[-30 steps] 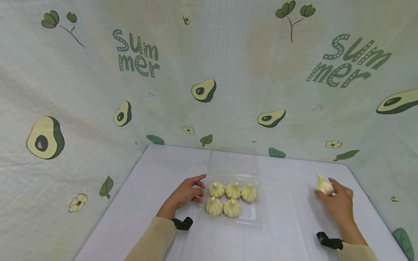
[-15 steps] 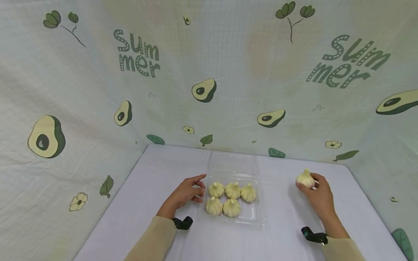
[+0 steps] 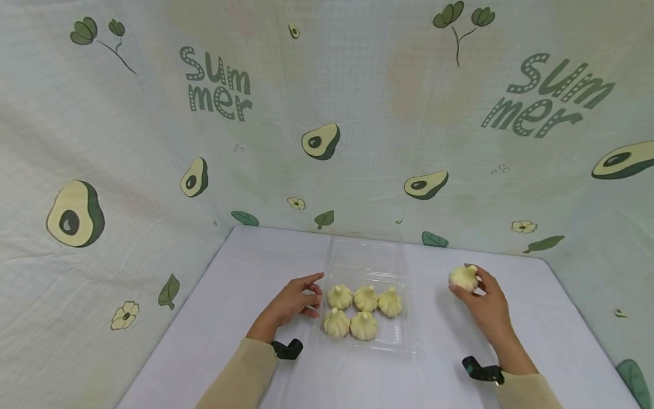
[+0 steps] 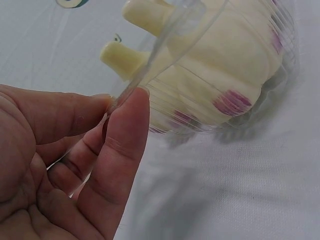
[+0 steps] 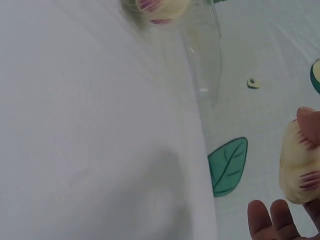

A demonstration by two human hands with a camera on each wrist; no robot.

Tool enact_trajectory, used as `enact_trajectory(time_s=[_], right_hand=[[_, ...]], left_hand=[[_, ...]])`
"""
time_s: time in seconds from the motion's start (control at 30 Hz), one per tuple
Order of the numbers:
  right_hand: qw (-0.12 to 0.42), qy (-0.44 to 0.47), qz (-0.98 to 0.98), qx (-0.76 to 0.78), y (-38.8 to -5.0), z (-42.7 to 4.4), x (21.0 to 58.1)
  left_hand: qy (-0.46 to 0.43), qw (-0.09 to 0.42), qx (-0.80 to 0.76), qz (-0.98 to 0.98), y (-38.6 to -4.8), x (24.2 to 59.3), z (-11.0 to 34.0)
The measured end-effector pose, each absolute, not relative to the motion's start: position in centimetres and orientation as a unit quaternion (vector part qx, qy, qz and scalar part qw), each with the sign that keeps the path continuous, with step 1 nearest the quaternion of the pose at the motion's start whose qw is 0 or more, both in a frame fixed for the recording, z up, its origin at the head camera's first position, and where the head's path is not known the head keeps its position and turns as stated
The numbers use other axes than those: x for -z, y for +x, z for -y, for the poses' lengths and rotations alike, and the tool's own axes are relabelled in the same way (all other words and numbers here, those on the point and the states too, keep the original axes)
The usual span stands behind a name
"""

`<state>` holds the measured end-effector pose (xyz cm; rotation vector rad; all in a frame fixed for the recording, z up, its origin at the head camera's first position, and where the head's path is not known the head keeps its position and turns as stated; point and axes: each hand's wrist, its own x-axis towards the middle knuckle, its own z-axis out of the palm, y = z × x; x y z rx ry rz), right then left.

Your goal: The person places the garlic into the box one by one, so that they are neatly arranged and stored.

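A clear plastic box (image 3: 393, 335) with its lid folded back holds several garlic bulbs (image 3: 364, 326), three in the back row and two in the front. Its front right spot has no bulb. On the left, my left hand (image 3: 293, 301) pinches the box's rim between thumb and finger, as the left wrist view (image 4: 115, 135) confirms. Over to the right of the box, my right hand (image 3: 487, 304) grips a garlic bulb (image 3: 463, 279) above the table. In the right wrist view that bulb (image 5: 295, 170) shows purple streaks and is cut by the frame's edge.
The lid (image 3: 365, 255) lies open toward the back of the white table (image 3: 265, 250). A printed cloth (image 3: 368, 193) hangs behind the table and along both sides. A dark wrist camera (image 3: 288, 349) is strapped to the left wrist, another (image 3: 480, 370) to the right.
My right hand has carried the garlic bulb leftward across the table, closer to the box. The left hand stays at the rim, and the boxed bulbs keep their places.
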<state>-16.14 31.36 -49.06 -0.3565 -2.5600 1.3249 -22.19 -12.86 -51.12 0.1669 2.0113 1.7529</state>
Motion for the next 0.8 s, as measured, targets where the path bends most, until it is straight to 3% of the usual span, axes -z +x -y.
enact_trajectory(time_s=[0.8], right_hand=[[0.129,-0.131,0.859,-0.478,-15.4,-27.5,47.5]], left_hand=[[0.058,0.232,-0.638,-0.732,-22.3,51.2,12.8]])
